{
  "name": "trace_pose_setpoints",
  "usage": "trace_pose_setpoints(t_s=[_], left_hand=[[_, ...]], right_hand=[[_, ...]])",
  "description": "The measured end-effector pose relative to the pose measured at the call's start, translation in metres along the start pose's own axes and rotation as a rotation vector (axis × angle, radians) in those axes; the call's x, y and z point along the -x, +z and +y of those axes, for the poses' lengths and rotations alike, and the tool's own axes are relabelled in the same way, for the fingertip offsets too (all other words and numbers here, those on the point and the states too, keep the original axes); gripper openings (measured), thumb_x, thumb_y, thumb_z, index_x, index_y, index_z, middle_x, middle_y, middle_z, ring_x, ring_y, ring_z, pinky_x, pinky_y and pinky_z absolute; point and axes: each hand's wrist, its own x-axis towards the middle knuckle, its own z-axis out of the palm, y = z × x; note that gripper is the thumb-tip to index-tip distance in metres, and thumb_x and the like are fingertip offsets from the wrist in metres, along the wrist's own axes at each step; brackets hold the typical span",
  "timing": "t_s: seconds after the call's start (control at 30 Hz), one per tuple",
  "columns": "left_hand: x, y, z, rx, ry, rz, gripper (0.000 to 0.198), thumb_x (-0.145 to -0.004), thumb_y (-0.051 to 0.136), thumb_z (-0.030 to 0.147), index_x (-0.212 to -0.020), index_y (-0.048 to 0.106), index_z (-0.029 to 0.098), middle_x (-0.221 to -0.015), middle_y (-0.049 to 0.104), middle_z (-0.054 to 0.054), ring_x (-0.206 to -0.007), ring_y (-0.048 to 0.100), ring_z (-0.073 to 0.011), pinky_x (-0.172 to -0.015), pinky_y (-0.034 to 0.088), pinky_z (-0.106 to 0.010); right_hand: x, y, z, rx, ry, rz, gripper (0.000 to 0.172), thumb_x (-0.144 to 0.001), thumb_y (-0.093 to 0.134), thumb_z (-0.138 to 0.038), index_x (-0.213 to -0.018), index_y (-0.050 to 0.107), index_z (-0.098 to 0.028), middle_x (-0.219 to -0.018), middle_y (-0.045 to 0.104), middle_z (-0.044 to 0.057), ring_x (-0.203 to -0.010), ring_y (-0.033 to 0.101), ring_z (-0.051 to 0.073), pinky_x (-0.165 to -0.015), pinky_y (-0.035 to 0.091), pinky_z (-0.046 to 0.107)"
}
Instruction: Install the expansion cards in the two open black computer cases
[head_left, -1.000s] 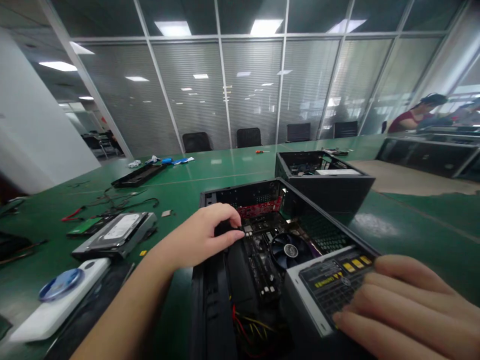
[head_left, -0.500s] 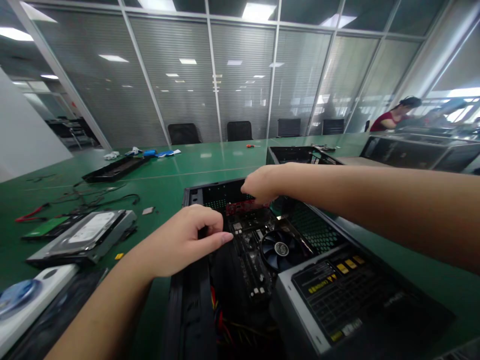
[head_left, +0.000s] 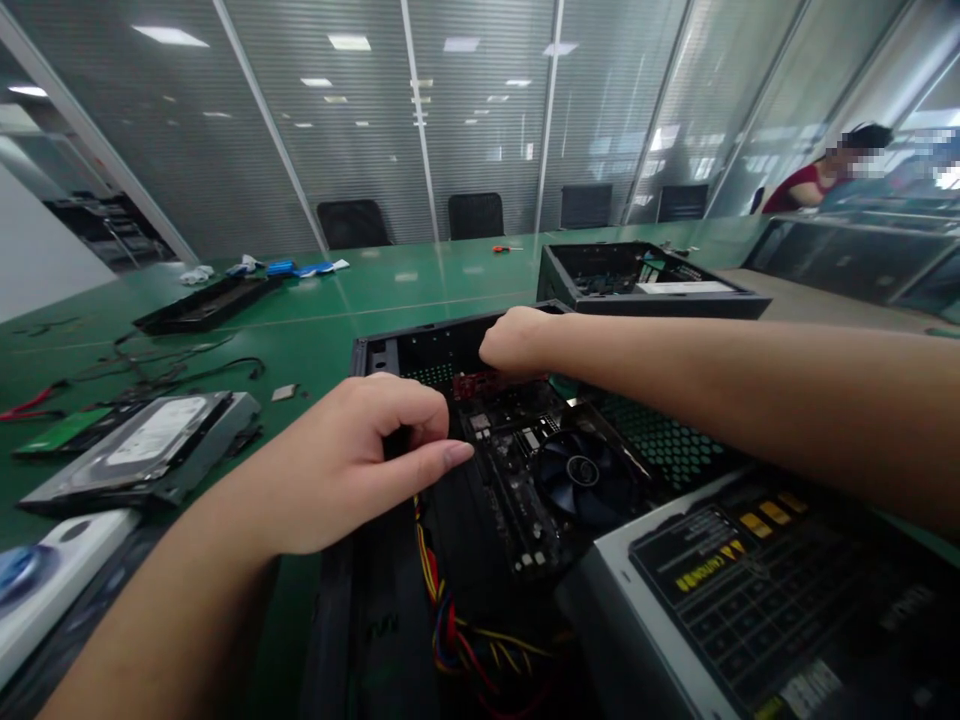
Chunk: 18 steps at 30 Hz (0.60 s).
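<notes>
An opened black computer case (head_left: pixel 352 600) lies in front of me. Inside are a motherboard with a cooling fan (head_left: pixel 582 470), a red expansion card (head_left: pixel 480 384) near the far wall, and a bundle of coloured cables (head_left: pixel 450 625). A power supply (head_left: pixel 720 580) with a caution label fills the near right corner. My left hand (head_left: pixel 394 440) hovers over the case's left side, fingers loosely curled and thumb stretched apart, nothing visible between them. My right hand (head_left: pixel 521 340) is closed above the red card by the far wall; its fingertips are hidden.
At left lie a hard drive (head_left: pixel 154 440), loose cables (head_left: pixel 187 375), a black tray-like part (head_left: pixel 206 303) and a white device (head_left: pixel 67 580) with a blue knob. Beyond stand a second case (head_left: pixel 645 280) and a screwdriver (head_left: pixel 505 249). Another person (head_left: pixel 814 185) sits far right.
The view has tilted down and come closer to the case, showing more of the cables and the second case. Both hands keep nearly the same places over the case.
</notes>
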Motion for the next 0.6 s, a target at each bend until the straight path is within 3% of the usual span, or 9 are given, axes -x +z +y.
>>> trace_pose_setpoints(t_s=[0.1,0.2,0.43,0.6], left_hand=[[-0.001,0.0,-0.001,-0.003,0.004,-0.006,0.039,-0.09,0.053,0.047,-0.066,0.059,0.016,-0.065,0.057,0.001,-0.063,0.049,-0.0091,-0.058,0.035,-0.025],[-0.001,0.0,-0.001,-0.005,-0.004,-0.006,0.04,-0.09,0.053,0.047,-0.065,0.058,0.016,-0.064,0.057,0.001,-0.062,0.048,-0.0089,-0.058,0.035,-0.024],[0.001,0.0,-0.001,-0.012,-0.02,-0.002,0.041,-0.091,0.051,0.046,-0.064,0.055,0.016,-0.062,0.054,0.002,-0.061,0.047,-0.0087,-0.058,0.035,-0.023],[0.001,-0.001,0.0,-0.006,-0.014,-0.005,0.04,-0.09,0.052,0.046,-0.063,0.054,0.016,-0.06,0.052,0.002,-0.06,0.046,-0.0084,-0.058,0.035,-0.022]], right_hand=[[0.008,-0.008,-0.007,0.077,0.048,0.042,0.029,-0.08,0.062,-0.024,-0.105,0.07,-0.011,-0.102,0.069,0.018,-0.095,0.065,0.029,-0.079,0.049,0.041],[0.015,-0.013,-0.01,-0.005,0.066,0.142,0.036,-0.087,0.052,-0.034,-0.11,0.067,-0.011,-0.101,0.068,0.018,-0.086,0.064,0.026,-0.071,0.046,0.036],[0.016,-0.012,0.005,-0.251,-0.12,0.24,0.038,-0.087,0.055,-0.029,-0.123,0.059,-0.019,-0.109,0.068,0.009,-0.085,0.06,0.018,-0.067,0.037,0.029],[0.012,-0.01,0.011,-0.261,-0.158,0.245,0.033,-0.088,0.054,-0.028,-0.118,0.065,-0.02,-0.111,0.068,0.009,-0.09,0.06,0.019,-0.072,0.037,0.03]])
